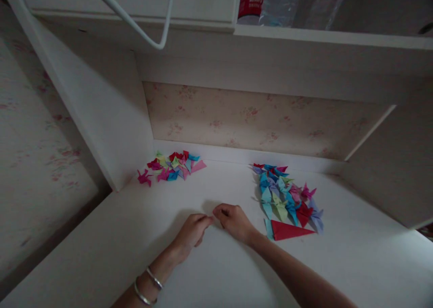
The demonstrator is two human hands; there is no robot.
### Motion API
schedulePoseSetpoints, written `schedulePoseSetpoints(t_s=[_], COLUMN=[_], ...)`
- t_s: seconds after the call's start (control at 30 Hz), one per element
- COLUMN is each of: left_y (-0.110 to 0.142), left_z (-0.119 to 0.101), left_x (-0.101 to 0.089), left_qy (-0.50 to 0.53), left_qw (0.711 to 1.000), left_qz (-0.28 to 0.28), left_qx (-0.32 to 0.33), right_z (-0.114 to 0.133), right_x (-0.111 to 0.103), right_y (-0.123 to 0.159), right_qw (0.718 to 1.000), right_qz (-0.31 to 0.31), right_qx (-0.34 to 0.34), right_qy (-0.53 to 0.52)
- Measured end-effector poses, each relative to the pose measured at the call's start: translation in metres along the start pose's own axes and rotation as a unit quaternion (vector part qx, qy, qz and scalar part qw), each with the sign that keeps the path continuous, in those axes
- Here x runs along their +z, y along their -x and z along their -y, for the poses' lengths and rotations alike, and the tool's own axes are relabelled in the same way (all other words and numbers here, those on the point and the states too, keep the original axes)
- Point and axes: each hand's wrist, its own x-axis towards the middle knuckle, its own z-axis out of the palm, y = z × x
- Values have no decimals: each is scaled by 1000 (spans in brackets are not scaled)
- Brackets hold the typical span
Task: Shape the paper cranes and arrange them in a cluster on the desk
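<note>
Over the middle of the white tabletop (pixel 216 272), my left hand (pixel 191 233) and my right hand (pixel 233 220) meet at the fingertips. The fingers of both are closed in a pinch. Whatever sits between them, if anything, is hidden or too small to name. To the right of my right hand lies a folded red paper triangle (pixel 291 230) with a light blue strip of paper (pixel 269 229) at its wide end. Behind it spreads a group of folded paper cranes (pixel 279 206) in several colours. Another cluster of folded paper cranes (pixel 172 163) rests at the back left.
A side panel (pixel 98 100) closes the desk on the left. Above hangs a shelf (pixel 304 37) holding plastic bottles (pixel 280 3), one with a red label. A white curved rod (pixel 135 26) hangs down in front of the cabinet.
</note>
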Motion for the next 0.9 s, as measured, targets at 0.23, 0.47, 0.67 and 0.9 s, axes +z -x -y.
schedulePoseSetpoints(t_s=[0.23,0.47,0.67,0.9], left_y=[-5,-14,-14,-11], left_z=[6,14,10,4], left_x=[-4,-1,-1,1], left_qy=[-26,-58,-86,-109], left_qw=[1000,998,995,991], left_qz=[1,-2,1,-10], left_qx=[-11,35,58,72], right_z=[12,16,13,-3], right_x=[16,42,41,14], right_y=[-128,-192,-203,-189], right_qw=[979,961,951,942], right_qz=[19,25,31,10], right_qx=[36,63,72,146], right_qy=[200,268,298,303])
